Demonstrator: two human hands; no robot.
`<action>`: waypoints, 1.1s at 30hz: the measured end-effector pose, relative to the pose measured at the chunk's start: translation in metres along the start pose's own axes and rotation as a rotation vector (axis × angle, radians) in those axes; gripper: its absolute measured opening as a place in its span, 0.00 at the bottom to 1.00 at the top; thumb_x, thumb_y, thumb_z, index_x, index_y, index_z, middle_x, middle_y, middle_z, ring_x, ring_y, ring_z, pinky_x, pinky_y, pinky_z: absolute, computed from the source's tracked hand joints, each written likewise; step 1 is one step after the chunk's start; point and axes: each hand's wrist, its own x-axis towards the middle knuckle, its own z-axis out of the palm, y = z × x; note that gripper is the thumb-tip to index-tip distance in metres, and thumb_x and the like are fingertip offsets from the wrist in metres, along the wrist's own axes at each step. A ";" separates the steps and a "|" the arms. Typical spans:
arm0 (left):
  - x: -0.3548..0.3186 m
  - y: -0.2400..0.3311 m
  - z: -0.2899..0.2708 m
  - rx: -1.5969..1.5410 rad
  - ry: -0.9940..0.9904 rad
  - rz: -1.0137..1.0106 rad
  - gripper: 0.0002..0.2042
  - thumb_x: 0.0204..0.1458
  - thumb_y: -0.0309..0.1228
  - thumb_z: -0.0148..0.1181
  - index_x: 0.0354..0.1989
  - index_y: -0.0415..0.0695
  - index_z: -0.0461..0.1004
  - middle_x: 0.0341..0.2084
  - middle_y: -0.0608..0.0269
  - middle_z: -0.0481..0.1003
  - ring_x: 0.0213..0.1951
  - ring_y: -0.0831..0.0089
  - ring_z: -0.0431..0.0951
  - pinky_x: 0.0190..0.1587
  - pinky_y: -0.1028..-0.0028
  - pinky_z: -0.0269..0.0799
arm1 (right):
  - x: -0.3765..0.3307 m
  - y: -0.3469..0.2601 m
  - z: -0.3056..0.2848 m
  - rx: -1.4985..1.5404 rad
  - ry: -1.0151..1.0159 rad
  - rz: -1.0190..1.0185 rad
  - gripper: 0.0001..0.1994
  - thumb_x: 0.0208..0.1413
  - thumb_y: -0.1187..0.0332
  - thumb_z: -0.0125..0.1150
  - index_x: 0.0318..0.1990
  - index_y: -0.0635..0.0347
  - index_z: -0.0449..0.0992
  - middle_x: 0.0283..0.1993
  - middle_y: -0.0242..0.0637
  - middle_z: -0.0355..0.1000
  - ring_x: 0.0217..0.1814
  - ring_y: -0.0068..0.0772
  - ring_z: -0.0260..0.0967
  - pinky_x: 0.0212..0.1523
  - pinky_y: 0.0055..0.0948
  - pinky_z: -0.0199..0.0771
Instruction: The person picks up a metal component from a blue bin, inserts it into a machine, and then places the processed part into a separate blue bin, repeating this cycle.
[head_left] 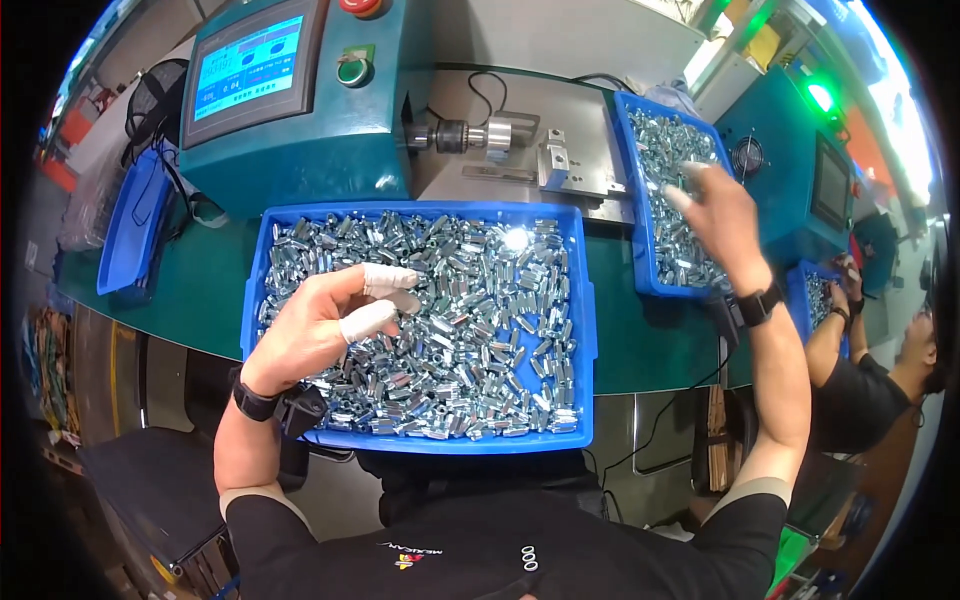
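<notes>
My left hand (pixel 318 325) hovers over the left part of a wide blue bin (pixel 588 345) heaped with small shiny metal hex-shaped pieces (pixel 440 350). White coverings wrap its thumb and fingertips. The thumb stands apart from the fingers, and I see no piece between them. Out to the right, my right hand (pixel 728 222) is above a narrower blue bin (pixel 643 265) of similar metal pieces (pixel 672 140). Its covered thumb and forefinger are spread, with nothing visible between them. Both wrists wear black bands.
Behind the wide bin stands a teal machine (pixel 375 150) with a lit screen (pixel 250 68), a chuck (pixel 455 136) and a metal fixture (pixel 556 162). Another blue tray (pixel 135 225) lies far left. At right, a second teal machine (pixel 775 190) and a co-worker (pixel 865 400) with hands at a bin.
</notes>
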 end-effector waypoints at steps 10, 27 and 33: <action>0.003 -0.002 0.001 -0.016 0.033 -0.008 0.18 0.66 0.28 0.55 0.63 0.39 0.73 0.49 0.56 0.82 0.42 0.76 0.81 0.47 0.74 0.77 | -0.025 -0.135 0.071 0.525 -0.452 -0.570 0.11 0.53 0.69 0.71 0.44 0.55 0.82 0.41 0.39 0.74 0.43 0.47 0.75 0.43 0.41 0.77; 0.001 -0.001 0.000 -0.027 0.010 0.000 0.19 0.64 0.29 0.59 0.62 0.37 0.74 0.48 0.55 0.82 0.41 0.75 0.82 0.49 0.72 0.78 | 0.070 -0.083 0.060 0.977 -0.143 0.119 0.11 0.60 0.70 0.70 0.48 0.64 0.83 0.38 0.28 0.81 0.37 0.17 0.73 0.39 0.21 0.73; -0.001 -0.002 -0.003 -0.046 -0.001 -0.018 0.19 0.66 0.28 0.59 0.63 0.38 0.74 0.49 0.59 0.82 0.43 0.77 0.80 0.50 0.74 0.76 | 0.075 -0.080 0.076 0.894 -0.162 0.073 0.11 0.58 0.71 0.71 0.46 0.66 0.83 0.37 0.31 0.81 0.37 0.19 0.73 0.39 0.22 0.74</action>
